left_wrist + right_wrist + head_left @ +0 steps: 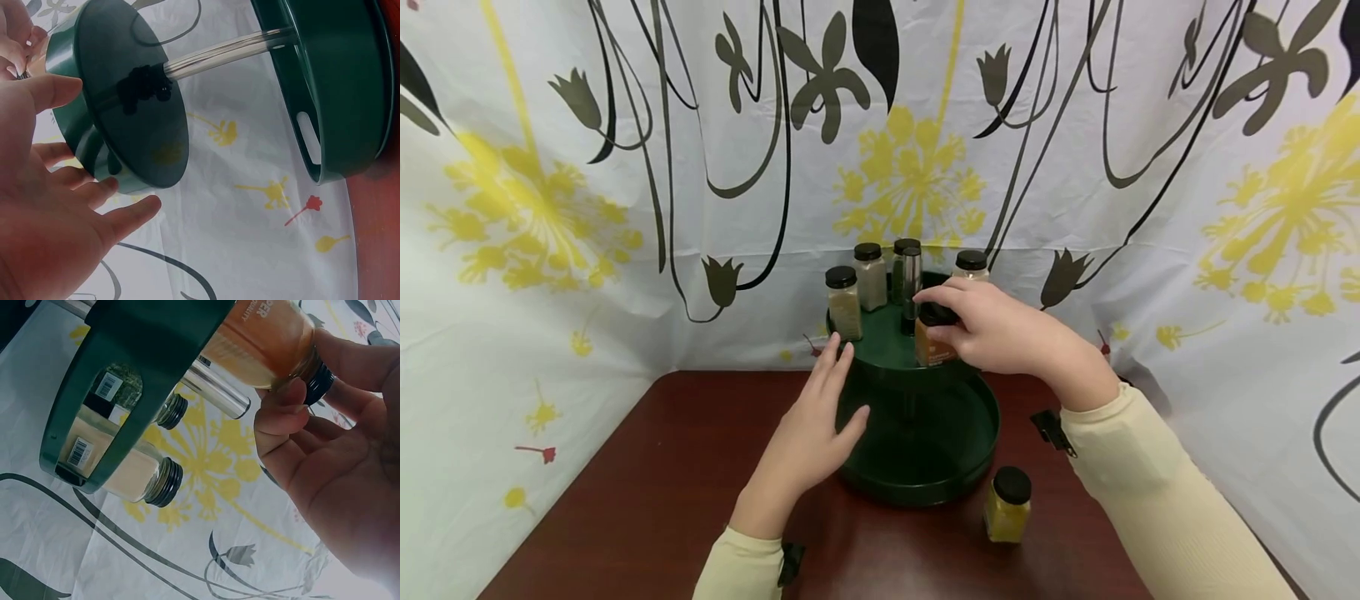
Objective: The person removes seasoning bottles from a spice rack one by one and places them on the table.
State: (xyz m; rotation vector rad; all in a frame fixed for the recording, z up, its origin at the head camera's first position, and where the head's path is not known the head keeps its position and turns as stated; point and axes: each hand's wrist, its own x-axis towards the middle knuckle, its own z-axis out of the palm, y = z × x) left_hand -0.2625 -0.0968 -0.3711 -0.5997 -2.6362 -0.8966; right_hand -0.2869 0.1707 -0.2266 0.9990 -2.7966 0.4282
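Head: the orange jar point(934, 348) is pinched by the right hand point(1000, 329) at five o'clock on the upper tray point(880, 350); the silver tube point(912, 275) could be toppled by a sideways knock. Left wrist: the left hand point(53, 212) is held spread, empty. Right wrist: the lid point(320, 386) is gripped.

From the person's side, the two-tiered stand point(917, 495) stood on the worktop point(647, 467), before a hanging cloth point(700, 208). Its upper tray point(887, 362) sat directly above the lower tray point(943, 429), with a post point(912, 271) rising mid-tray. On top, I saw a left jar point(845, 315), a second jar point(871, 282) behind it, a third jar point(897, 283) beyond the post, and a right jar point(972, 261) partly behind the right hand point(1000, 325). That hand held a front jar point(929, 346) at the tray's front right. The left hand point(808, 429) was just beside the front left edge. A loose jar point(1006, 512) stood on the worktop, right of the stand and nearer the person.
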